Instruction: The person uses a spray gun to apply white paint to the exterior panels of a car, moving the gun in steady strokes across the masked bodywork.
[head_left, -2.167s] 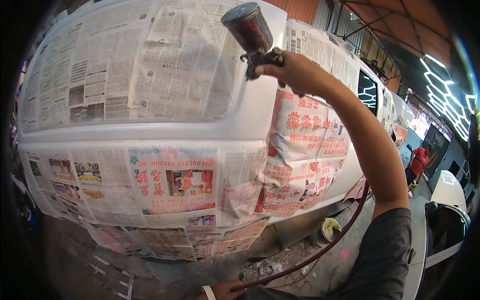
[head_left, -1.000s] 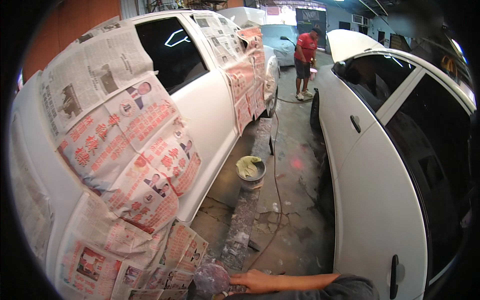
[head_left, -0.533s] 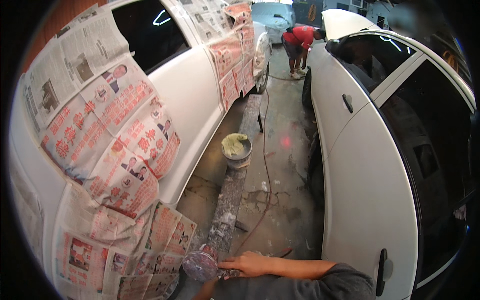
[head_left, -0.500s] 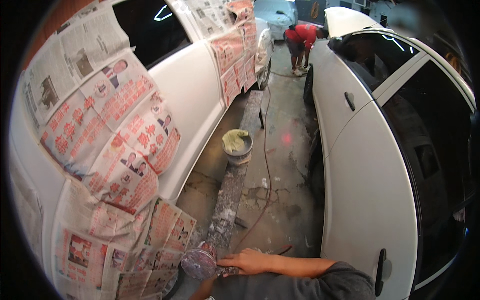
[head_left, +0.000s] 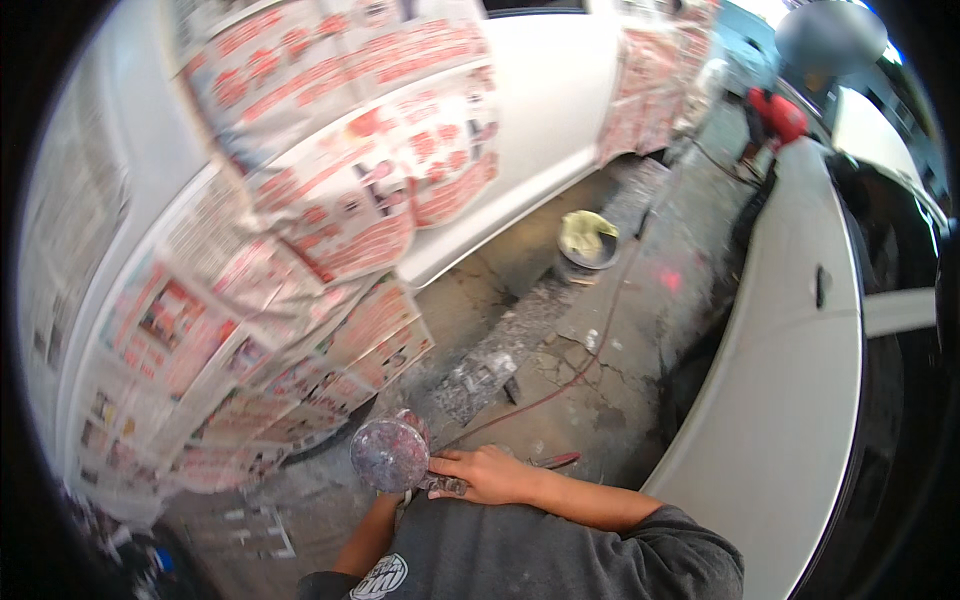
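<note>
Head view: my right hand [head_left: 490, 475] is closed round the gun [head_left: 388, 455], which sits low in front of the shirt [head_left: 540, 545], apart from the left car [head_left: 150, 130]. The left forearm [head_left: 365, 535] comes up beside the cup, but the hand at its end is hidden, so I cannot tell whether it grips anything.

As I judge it, the covering is done: paper [head_left: 370, 150] lies over much of the car's rear side and its lower rear, with more sheets farther forward. Between them the door [head_left: 555, 90] shows bare and white. The paper is still on, so I take the work as unfinished. How much of the white is complete I cannot say — blur hides any wet patch or edge, and I make out no spray at the gun.

On the low bench [head_left: 490, 370] stands a bucket [head_left: 590, 268] with a yellow cloth [head_left: 583, 232] in it; a hose [head_left: 590, 360] runs along the floor alongside. A co-worker [head_left: 775, 118] bends near the right car [head_left: 770, 370] — well apart from me.
</note>
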